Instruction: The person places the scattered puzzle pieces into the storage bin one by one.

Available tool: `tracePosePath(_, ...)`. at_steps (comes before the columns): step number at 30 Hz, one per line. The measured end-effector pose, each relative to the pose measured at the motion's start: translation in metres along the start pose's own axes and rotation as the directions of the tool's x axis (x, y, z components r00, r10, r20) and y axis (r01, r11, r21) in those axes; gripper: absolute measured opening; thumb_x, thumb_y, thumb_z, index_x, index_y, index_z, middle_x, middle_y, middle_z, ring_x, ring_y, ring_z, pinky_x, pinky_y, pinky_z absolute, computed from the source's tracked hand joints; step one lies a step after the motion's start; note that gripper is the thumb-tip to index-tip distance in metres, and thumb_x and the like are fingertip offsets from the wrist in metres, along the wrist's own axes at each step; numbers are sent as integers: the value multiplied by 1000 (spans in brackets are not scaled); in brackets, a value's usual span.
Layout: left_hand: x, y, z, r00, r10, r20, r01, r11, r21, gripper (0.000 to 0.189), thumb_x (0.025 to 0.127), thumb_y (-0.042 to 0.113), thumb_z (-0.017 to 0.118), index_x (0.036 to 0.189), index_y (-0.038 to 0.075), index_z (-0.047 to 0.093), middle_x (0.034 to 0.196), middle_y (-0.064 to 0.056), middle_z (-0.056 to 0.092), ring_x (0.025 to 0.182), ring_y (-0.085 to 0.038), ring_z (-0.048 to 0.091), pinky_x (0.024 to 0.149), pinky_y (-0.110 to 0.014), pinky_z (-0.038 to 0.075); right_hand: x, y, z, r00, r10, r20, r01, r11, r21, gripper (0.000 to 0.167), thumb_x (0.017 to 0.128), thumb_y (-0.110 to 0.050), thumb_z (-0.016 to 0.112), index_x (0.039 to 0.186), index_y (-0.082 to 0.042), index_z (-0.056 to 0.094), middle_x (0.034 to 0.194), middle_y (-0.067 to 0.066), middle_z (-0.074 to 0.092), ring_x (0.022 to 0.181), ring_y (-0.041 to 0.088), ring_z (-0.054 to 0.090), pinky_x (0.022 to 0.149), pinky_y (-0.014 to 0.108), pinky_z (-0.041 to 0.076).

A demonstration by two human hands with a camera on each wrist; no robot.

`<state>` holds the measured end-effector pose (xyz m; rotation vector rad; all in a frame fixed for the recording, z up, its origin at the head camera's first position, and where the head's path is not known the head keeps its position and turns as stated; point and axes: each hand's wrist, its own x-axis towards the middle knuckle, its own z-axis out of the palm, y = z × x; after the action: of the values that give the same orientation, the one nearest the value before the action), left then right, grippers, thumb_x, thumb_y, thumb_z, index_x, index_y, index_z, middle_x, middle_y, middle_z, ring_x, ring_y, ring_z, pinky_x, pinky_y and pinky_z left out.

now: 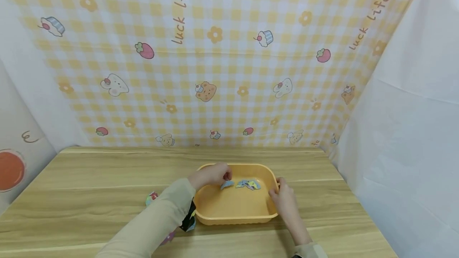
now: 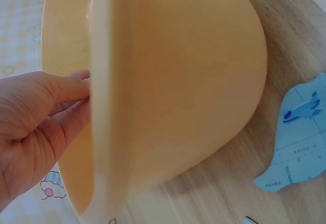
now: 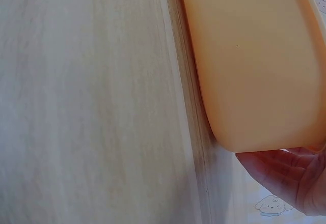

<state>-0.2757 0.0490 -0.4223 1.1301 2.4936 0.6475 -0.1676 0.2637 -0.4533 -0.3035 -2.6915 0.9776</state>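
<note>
A yellow-orange plastic basin (image 1: 236,206) stands on the wooden table. My left hand (image 1: 214,173) reaches over its left side and pinches a small blue puzzle piece (image 1: 227,184) inside it. In the left wrist view the rim hides the fingertips of that hand (image 2: 46,117), and the piece cannot be seen there. To the right of that piece, a cluster of blue and yellow printed puzzle pieces (image 1: 248,184) lies in the basin. My right hand (image 1: 285,198) grips the basin's right rim, thumb inside and fingers outside.
Left of the basin, partly hidden by my left sleeve, lie a colourful piece (image 1: 152,197), a black item (image 1: 188,219) and a purple piece (image 1: 167,239). A light-blue printed map piece (image 2: 300,132) rests on the table beside the basin. A checked cloth (image 1: 229,67) hangs behind the table.
</note>
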Motion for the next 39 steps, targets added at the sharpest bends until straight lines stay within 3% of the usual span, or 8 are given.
tracePosePath(6, -1, 4, 2, 999, -32, -14, 32, 999, -15, 11, 77, -13, 57, 83, -4, 60, 81, -12, 59, 70, -12, 44, 65, -24, 42, 0, -1, 0, 1000, -1, -5, 1, 1000, -11, 32, 80, -2, 58, 110, 9, 51, 86, 22, 64, 69, 24, 62, 54, 30, 52)
tracePosePath(12, -3, 9, 3, 995, -93, -22, 92, 995, -39, 8, 80, -11, 56, 82, -3, 55, 73, -6, 48, 67, -14, 39, 62, -24, 34, 0, -1, 0, 1000, 2, -4, -2, 1000, -12, 32, 80, -2, 57, 110, 9, 51, 87, 23, 64, 71, 25, 62, 55, 31, 52)
tracePosePath(15, -2, 10, 4, 994, -111, -17, 111, 994, -5, 5, 83, -6, 57, 83, -2, 54, 73, -3, 44, 68, -14, 39, 64, -26, 34, -1, -1, 0, 1000, 0, -4, 0, 1000, -13, 32, 81, -1, 57, 110, 9, 51, 87, 23, 64, 71, 25, 62, 55, 31, 52)
tracePosePath(20, -1, 8, 5, 991, -134, 4, 133, 991, 26, 7, 82, -8, 56, 85, -1, 56, 78, -7, 51, 71, -14, 41, 66, -27, 38, -1, -1, -1, 1000, 12, 10, -12, 1000, -2, 33, 81, -1, 57, 112, 9, 50, 87, 23, 63, 72, 26, 62, 55, 30, 53)
tracePosePath(27, -4, 0, 3, 993, -119, 4, 119, 993, 15, 8, 82, -7, 56, 86, 0, 59, 86, -8, 59, 79, -16, 50, 77, -32, 46, -2, -2, -1, 1000, 5, 9, -5, 1000, -6, 32, 81, -1, 57, 111, 9, 50, 85, 22, 63, 70, 25, 61, 54, 29, 53)
tracePosePath(32, -13, -5, -1, 994, -106, -7, 105, 994, -29, 12, 80, -6, 58, 90, 0, 60, 92, -11, 61, 91, -23, 58, 85, -36, 48, -2, -3, -1, 1000, 5, 7, -5, 1000, -4, 32, 81, -1, 57, 110, 9, 50, 81, 21, 63, 68, 23, 61, 53, 29, 52)
tracePosePath(39, -28, -9, -14, 998, -48, -38, 44, 993, -106, 17, 79, -10, 55, 95, -4, 59, 95, -15, 61, 93, -27, 58, 85, -37, 49, -2, -4, -3, 1000, 11, 5, -10, 1000, -12, 32, 80, 0, 58, 110, 10, 50, 84, 25, 63, 71, 28, 62, 55, 32, 53)
